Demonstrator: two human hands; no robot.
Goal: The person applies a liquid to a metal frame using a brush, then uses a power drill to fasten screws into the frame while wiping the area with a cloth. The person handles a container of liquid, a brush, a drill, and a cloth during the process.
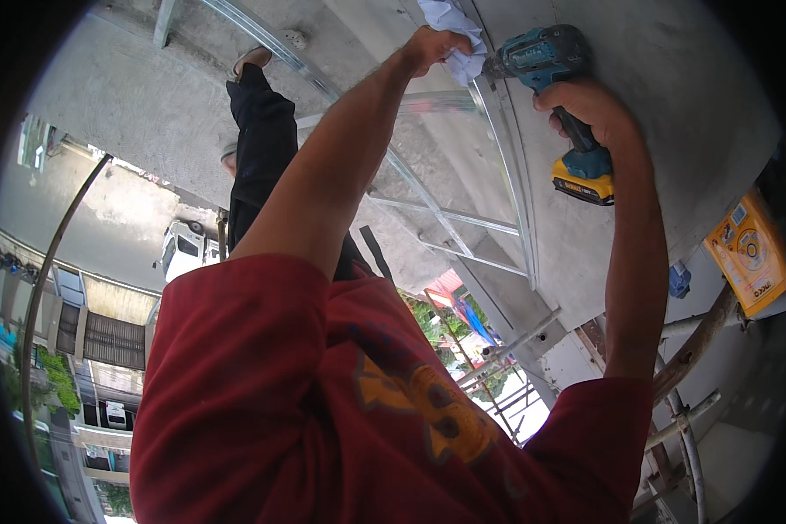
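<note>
In my right hand [592,106] is a cordless drill [540,54] with a teal body and a yellow battery [582,183]; my fingers are wrapped round its grip. Its nose points left, close to the upper end of a bent galvanized metal channel [508,162]. My left hand [437,48] is closed on a crumpled white cloth or paper [457,24], right beside the drill's nose. What lies under the white material is hidden, so I cannot tell whether the drill's tip touches the metal.
Thin metal framing [428,196] crosses behind the channel, against a grey concrete surface [157,79]. An orange-yellow box [749,253] and scaffold poles [694,336] are at the right. Another person's dark-trousered leg [258,131] shows at upper left. A white vehicle [183,249] stands on the street.
</note>
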